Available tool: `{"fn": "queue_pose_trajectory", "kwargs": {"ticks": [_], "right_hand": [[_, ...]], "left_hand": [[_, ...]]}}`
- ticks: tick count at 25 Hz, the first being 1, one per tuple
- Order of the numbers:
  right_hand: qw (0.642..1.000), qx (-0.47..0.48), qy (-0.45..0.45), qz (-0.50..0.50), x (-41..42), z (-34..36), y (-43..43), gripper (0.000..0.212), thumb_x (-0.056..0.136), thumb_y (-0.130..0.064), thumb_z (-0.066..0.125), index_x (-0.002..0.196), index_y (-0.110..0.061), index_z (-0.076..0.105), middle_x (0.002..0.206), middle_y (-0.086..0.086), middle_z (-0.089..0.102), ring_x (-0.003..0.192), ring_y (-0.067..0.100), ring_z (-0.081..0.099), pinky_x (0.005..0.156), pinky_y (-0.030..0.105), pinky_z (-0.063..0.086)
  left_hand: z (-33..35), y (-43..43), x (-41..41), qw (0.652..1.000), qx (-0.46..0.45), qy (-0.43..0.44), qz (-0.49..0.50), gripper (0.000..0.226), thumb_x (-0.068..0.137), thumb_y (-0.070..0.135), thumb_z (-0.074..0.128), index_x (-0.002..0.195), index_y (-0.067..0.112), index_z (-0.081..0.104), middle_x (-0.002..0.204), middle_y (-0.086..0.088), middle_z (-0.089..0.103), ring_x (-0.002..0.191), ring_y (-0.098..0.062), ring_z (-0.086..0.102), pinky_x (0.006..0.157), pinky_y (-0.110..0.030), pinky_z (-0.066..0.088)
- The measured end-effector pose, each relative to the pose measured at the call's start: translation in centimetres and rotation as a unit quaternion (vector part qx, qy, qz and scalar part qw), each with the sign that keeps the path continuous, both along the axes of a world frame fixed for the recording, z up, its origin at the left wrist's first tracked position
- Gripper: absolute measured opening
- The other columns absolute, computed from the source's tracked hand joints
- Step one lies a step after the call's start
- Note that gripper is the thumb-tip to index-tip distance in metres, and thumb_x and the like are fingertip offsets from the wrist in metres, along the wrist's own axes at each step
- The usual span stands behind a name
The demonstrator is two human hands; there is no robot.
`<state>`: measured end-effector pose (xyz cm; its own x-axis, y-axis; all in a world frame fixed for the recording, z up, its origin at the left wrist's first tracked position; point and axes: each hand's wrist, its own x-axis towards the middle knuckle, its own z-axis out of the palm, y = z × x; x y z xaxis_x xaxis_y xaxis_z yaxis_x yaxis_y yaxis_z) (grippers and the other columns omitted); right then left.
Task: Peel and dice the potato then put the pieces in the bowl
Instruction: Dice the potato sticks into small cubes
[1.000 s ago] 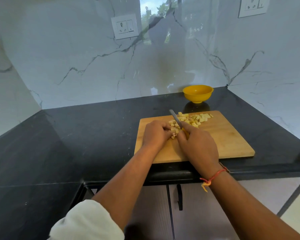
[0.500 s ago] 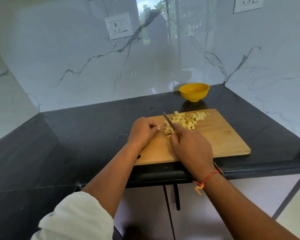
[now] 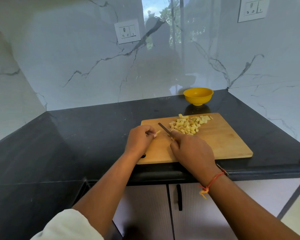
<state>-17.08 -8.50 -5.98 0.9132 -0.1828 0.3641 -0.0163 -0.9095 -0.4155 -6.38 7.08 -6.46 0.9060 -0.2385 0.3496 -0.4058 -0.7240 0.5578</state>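
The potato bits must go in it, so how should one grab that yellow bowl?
I'd pinch the bowl at its near rim, coming from above and the front: it stands upright, mouth open, and the wall is close behind it.

Head-worn view — forward, down (close) over counter [image 3: 76,144]

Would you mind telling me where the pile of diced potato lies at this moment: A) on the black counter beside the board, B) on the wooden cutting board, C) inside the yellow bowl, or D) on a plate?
B: the diced potato is heaped on the far part of the cutting board, while the yellow bowl behind it shows only its bare inside.
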Motion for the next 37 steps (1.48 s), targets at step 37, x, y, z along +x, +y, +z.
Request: {"fn": "queue_pose_trajectory", "kwargs": {"ticks": [37], "right_hand": [[0.995, -0.072, 0.07, 0.025, 0.5, 1.1, 1.7, 0.043, 0.103, -0.033, 0.039, 0.146, -0.038, 0.046, 0.077, -0.009, 0.054, 0.072, 0.01, 0.057, 0.068, 0.031, 0.055]], "left_hand": [[-1.0, 0.0, 0.3, 0.999, -0.048, -0.024, 0.004, 0.011, 0.092, 0.021, 0.069, 0.099, 0.021, 0.078, 0.095, 0.008, 0.073, 0.083, -0.003, 0.059, 0.099, -0.039, 0.05]]}}
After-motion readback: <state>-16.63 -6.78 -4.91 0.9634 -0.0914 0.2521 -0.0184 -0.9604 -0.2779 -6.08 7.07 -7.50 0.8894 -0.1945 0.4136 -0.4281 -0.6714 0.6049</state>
